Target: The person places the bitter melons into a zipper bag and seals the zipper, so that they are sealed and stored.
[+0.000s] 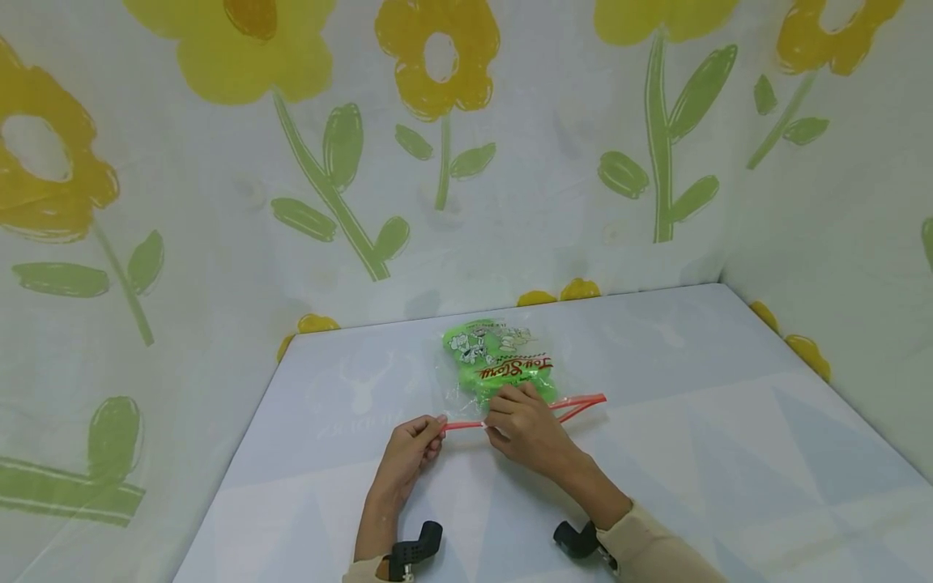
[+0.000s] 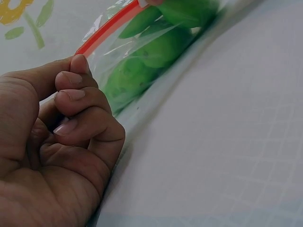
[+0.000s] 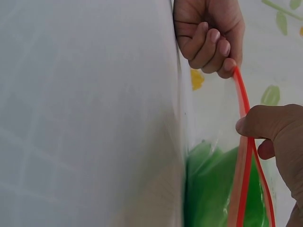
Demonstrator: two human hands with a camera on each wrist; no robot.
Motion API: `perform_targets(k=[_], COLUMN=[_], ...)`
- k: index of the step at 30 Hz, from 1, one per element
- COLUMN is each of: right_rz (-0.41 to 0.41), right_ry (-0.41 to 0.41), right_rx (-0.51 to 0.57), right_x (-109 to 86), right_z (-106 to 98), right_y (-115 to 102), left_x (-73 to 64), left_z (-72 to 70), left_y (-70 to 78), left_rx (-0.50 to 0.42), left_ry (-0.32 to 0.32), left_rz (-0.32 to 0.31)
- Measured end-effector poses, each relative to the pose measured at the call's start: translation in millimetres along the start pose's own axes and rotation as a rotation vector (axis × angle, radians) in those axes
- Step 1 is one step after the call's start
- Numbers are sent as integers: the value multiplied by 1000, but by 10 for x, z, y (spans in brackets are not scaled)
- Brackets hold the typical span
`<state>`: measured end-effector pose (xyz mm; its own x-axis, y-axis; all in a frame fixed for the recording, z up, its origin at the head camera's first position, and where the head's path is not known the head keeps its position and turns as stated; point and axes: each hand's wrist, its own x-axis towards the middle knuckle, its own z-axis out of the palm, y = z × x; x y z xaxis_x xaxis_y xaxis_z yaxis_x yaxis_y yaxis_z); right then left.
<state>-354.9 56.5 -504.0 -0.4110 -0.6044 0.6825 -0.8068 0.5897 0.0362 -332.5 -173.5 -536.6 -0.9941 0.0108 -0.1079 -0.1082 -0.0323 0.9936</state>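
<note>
A clear zip bag (image 1: 503, 360) printed with "Toy Story" lies on the table, with rounded green things (image 2: 161, 47) inside it. Along its near edge runs a red zip strip (image 1: 462, 425). My left hand (image 1: 404, 457) pinches the strip's left end between thumb and forefinger, its other fingers curled. Farther along, my right hand (image 1: 528, 433) pinches the zip at a small white slider (image 1: 483, 424), mostly covered by the fingers. To the right of that hand the red strip parts into two lines (image 3: 265, 189); between the hands it runs as one.
The bag rests on a pale table (image 1: 692, 470) with faint triangle patterns. A white cloth with yellow flowers (image 1: 437, 57) hangs behind and at both sides. Black cameras (image 1: 419, 546) sit on both wrists, over light sleeves (image 1: 649, 542).
</note>
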Motion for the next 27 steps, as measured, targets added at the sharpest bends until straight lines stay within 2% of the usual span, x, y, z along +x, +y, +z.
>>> perform_targets(k=[14, 27], right_rz=[-12, -20], right_ry=[-7, 27], right_rx=[21, 27], right_x=[-46, -92], right_z=[-53, -34], right_y=[39, 78], left_x=[7, 28], left_z=[-9, -37], left_y=[-11, -40], left_rx=[-11, -10], left_ry=[-9, -19], left_rz=[2, 6])
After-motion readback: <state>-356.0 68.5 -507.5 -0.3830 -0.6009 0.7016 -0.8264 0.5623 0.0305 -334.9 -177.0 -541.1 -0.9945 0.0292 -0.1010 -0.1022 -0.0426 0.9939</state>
